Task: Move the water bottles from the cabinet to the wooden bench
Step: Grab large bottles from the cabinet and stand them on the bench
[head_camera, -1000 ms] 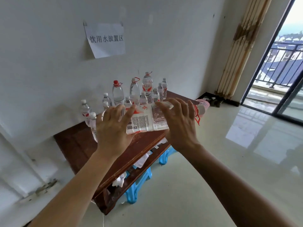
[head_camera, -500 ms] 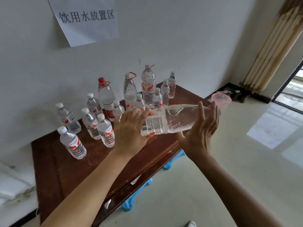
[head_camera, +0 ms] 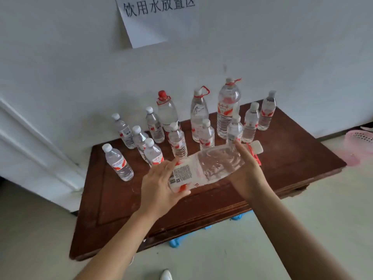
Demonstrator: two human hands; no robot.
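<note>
I hold a large clear water bottle on its side above the dark wooden bench, white cap pointing right. My left hand grips its labelled base end. My right hand cups it from behind near the shoulder and neck. Three tall bottles stand at the back by the wall: one with a red cap and two with white caps. Several small bottles stand in front of and beside them, the nearest-left one apart from the rest.
A paper sign with printed characters hangs on the white wall above the bench. A pink basket sits on the floor at the right edge. Blue plastic shows under the bench. A white shoe tip is at the bottom.
The view has moved closer to the bench and tilted down. The held bottle has come lower over the bench top, and my right hand now reaches further along its shoulder.
</note>
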